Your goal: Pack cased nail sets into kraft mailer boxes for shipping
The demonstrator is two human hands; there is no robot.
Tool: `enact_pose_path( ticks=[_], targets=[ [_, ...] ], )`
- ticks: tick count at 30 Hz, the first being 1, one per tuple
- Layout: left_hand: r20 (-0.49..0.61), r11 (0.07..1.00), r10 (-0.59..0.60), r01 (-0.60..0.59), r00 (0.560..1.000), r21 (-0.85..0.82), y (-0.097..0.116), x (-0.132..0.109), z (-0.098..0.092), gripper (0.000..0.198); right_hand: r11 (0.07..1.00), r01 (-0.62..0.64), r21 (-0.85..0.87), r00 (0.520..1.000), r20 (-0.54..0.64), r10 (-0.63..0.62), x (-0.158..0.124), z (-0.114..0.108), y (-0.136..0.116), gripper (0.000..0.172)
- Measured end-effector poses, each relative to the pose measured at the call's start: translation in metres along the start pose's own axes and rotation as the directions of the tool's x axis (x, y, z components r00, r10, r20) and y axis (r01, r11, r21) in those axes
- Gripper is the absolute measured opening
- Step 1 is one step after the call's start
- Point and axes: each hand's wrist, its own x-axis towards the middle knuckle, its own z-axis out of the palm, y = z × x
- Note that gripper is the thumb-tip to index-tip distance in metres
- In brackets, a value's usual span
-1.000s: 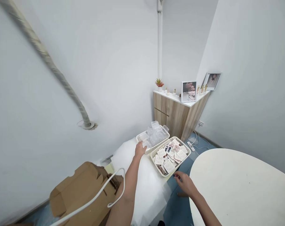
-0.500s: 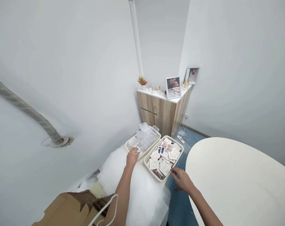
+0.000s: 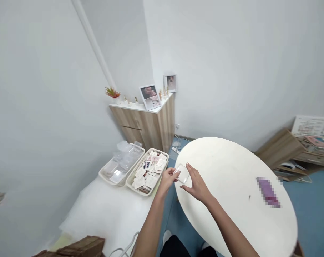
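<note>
Both my hands hold a small clear plastic box (image 3: 182, 174) over the near left edge of a round white table (image 3: 231, 185). My left hand (image 3: 169, 178) grips its left side with closed fingers. My right hand (image 3: 195, 182) pinches its right side, fingers partly spread. To the left, on a white padded surface (image 3: 108, 210), stand two white baskets. One basket (image 3: 148, 173) is full of small cards with nail sets. The other basket (image 3: 116, 169) holds several clear plastic boxes.
A wooden cabinet (image 3: 146, 125) with framed pictures and a small plant stands in the corner. A purple blurred patch (image 3: 268, 192) lies on the table. Cardboard and papers (image 3: 298, 146) pile at the right wall. A brown box (image 3: 81, 246) sits at the bottom left. Blue floor lies between.
The view has swung right. My left hand left the basket of clear boxes with one box in it; my right hand rose to meet it at the round table.
</note>
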Motion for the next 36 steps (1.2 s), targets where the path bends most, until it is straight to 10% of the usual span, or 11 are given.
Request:
enact_pose_path(
  ticks=[6,12,15,23,30,36],
  targets=[
    [0.110,0.999,-0.022,0.026,0.994,-0.036,-0.020,-0.023,0.111,0.041,0.982,-0.185,0.041,0.982,-0.017,0.186,-0.055,-0.055,0.052,0.076],
    [0.450,0.879,-0.233,0.385,0.862,-0.282,-0.030,-0.043,0.178,0.052,0.904,-0.239,0.355,0.967,0.176,0.187,-0.094,-0.111,0.091,0.075],
    [0.460,0.838,-0.210,0.401,0.863,-0.369,-0.037,-0.050,0.201,0.045,0.881,-0.262,0.393,0.957,0.226,0.183,-0.106,-0.120,0.105,0.069],
    [0.552,0.682,-0.214,0.528,0.806,-0.506,-0.044,-0.053,0.211,0.062,0.810,-0.333,0.483,0.940,0.243,0.241,-0.115,-0.119,0.111,0.067],
    [0.235,0.796,-0.138,0.249,0.962,-0.552,-0.053,-0.055,0.217,0.052,0.677,-0.398,0.620,0.901,0.125,0.415,-0.107,-0.096,0.091,0.060],
    [0.016,0.940,-0.011,0.015,1.000,-0.342,-0.057,-0.057,0.218,0.059,0.663,-0.355,0.659,0.910,0.082,0.406,-0.107,-0.081,0.081,0.056]
  ],
)
